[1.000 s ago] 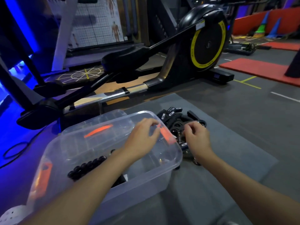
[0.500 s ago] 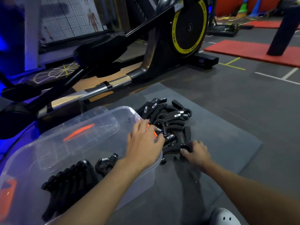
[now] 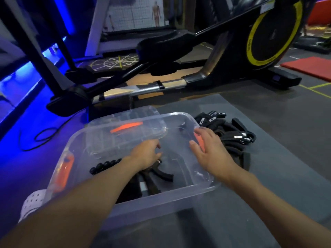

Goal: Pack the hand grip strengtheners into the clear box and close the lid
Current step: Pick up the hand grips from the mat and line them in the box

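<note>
The clear box stands open on a grey mat. Its clear lid, with an orange latch, leans over the box's far left side. Several black hand grip strengtheners lie inside the box. My left hand is low inside it, fingers curled on one strengthener whose metal spring shows under the palm. My right hand rests flat and open on the box's right rim, beside an orange latch. To the right of the box, a pile of black strengtheners lies on the mat.
A black elliptical machine with a yellow-ringed wheel runs across just behind the box. There is a white perforated shoe at the lower left and a black cable on the blue-lit floor. A red mat lies far right.
My left hand has gone from the box's right rim down into the box. My right hand has left the pile and now lies open on the right rim.
</note>
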Demonstrator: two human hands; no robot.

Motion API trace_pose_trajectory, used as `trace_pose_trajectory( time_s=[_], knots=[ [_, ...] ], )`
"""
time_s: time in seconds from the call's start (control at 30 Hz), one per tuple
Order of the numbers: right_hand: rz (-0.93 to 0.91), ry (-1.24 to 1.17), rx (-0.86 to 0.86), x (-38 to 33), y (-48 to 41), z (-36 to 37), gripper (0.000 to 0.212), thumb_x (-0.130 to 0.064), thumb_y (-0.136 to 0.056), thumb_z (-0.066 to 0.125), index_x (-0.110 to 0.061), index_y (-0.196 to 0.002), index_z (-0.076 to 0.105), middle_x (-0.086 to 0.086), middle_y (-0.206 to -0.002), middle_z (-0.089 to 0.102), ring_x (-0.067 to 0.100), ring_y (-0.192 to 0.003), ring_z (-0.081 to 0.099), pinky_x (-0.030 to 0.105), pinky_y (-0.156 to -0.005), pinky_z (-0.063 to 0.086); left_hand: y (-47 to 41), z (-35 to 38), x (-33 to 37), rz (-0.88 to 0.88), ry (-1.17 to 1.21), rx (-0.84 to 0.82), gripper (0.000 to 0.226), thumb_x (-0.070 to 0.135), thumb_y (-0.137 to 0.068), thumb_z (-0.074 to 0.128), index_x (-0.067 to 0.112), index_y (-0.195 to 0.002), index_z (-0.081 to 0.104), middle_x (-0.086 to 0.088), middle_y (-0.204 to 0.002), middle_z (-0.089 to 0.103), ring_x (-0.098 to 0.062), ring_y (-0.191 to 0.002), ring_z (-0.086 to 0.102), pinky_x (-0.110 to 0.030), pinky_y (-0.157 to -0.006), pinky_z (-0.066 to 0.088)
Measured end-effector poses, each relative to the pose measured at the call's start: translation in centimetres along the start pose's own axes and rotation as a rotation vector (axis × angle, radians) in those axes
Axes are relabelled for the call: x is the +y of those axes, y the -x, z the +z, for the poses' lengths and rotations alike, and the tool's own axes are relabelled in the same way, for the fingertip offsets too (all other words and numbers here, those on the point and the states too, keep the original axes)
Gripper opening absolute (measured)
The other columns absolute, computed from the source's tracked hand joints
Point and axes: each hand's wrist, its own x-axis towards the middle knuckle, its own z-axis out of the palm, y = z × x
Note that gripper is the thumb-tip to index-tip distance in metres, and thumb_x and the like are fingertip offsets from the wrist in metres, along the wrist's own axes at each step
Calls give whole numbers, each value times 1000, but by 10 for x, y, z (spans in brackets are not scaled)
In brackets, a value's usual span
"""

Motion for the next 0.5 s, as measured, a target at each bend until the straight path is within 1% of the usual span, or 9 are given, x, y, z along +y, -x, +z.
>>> trace_pose_trajectory(
  time_s=[0.03,0.13,0.2,0.3,0.4,0.5],
  knots=[
    [-11,25,-22,2,0,1,50,-38,-96,49,-14,-139,44,0,-147,37,19,-135,35,28,-107,27,-3,2,-4,-16,-5,-29,33,36,-88,66,19,-116,60,-6,-122,63,-24,-110,60,-38,-95,49],
    [-10,103,-87,2,2,1,55,-43,-94,49,-17,-142,39,0,-152,28,20,-140,29,32,-111,27,-10,12,-7,-43,-6,-129,40,33,-89,67,12,-122,57,-10,-129,58,-27,-117,55,-33,-97,45],
    [-4,128,-94,2,2,0,57,-45,-93,49,-18,-142,37,-1,-153,25,21,-140,28,34,-110,29,-17,20,-7,-66,-3,-174,44,34,-89,67,11,-125,55,-11,-132,54,-27,-119,53,-33,-98,42],
    [-19,160,-92,2,2,0,60,-47,-93,49,-18,-143,35,-1,-153,24,21,-139,28,35,-109,31,-23,31,-10,-112,-9,-219,44,33,-89,67,12,-125,52,-13,-130,51,-30,-116,52,-36,-98,43],
    [-20,165,-86,1,2,0,59,-47,-94,48,-18,-143,34,-2,-153,24,20,-139,28,35,-107,34,-23,38,-12,-104,-25,-241,42,29,-88,66,11,-123,51,-15,-127,49,-32,-113,53,-38,-97,44],
    [-15,146,-75,1,3,0,58,-47,-94,47,-18,-143,35,-4,-153,23,18,-139,28,35,-106,35,-22,42,-16,-100,-46,-232,39,29,-85,69,12,-116,54,-14,-123,55,-33,-107,56,-40,-94,48]
  ],
)
